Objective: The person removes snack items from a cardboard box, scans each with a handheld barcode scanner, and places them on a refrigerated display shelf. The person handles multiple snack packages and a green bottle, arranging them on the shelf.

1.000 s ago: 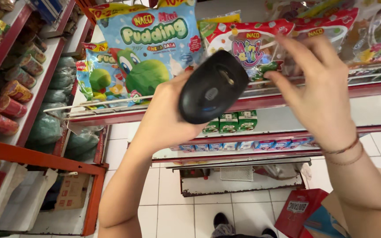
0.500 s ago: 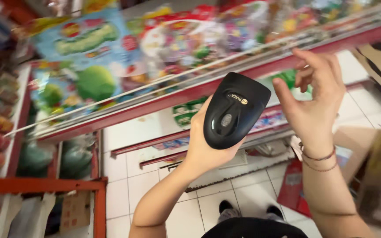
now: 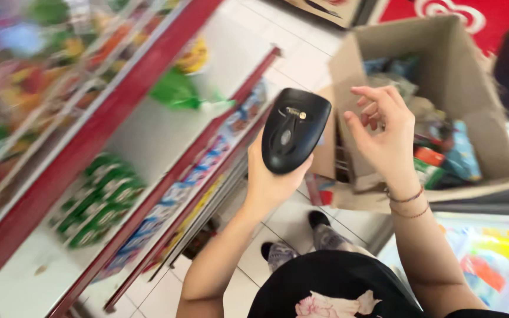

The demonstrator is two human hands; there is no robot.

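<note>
Holding a black scanner (image 3: 294,131), the left hand (image 3: 272,176) nears a cardboard box (image 3: 469,76) (packets inside); right hand (image 3: 387,138) empty.

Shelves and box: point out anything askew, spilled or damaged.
Nothing stands out. Goods on the shelves are blurred but look seated; the box on the floor is open and loosely filled. Left hand holds the scanner; right hand is empty.

The packets on the upper shelf (image 3: 60,76) are blurred beyond telling. The scanner's (image 3: 294,129) handle is hidden inside the left hand (image 3: 272,179). The cardboard box (image 3: 472,82) is partly covered by the right hand (image 3: 387,141).
</note>
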